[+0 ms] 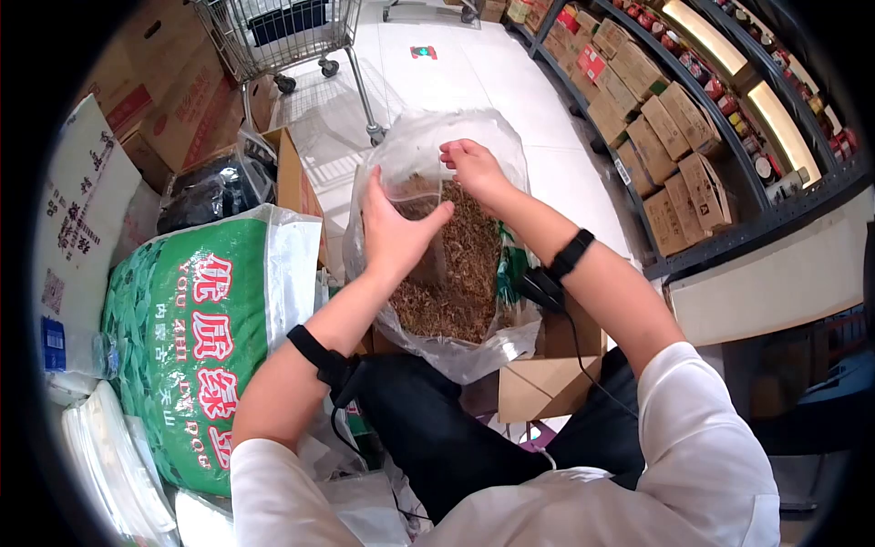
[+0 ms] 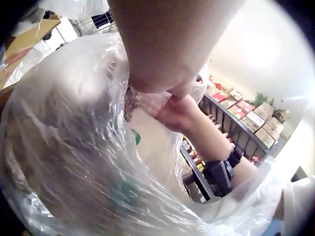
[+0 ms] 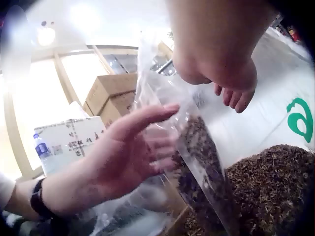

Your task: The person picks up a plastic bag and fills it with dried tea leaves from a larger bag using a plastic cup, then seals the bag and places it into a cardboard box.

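Note:
A small clear bag (image 1: 425,196) of brown dried bits stands upright over the large open sack (image 1: 460,357), which holds loose material of the same look (image 1: 447,305). My left hand (image 1: 401,228) is around the small bag, thumb and fingers spread; in the right wrist view the left hand (image 3: 125,157) lies along the side of the small bag (image 3: 199,155). Close to the bag's top, my right hand (image 1: 478,173) has bent fingers; whether they pinch the plastic is hidden. The left wrist view shows mostly the sack's crinkled plastic (image 2: 93,147).
A full green and white sack (image 1: 187,346) leans at the left, near a carton holding a black bag (image 1: 214,187). Beyond stands a shopping cart (image 1: 283,41) on white tiles. Shelves with cartons (image 1: 670,128) and jars line the right; an open carton flap (image 1: 538,387) is near my knees.

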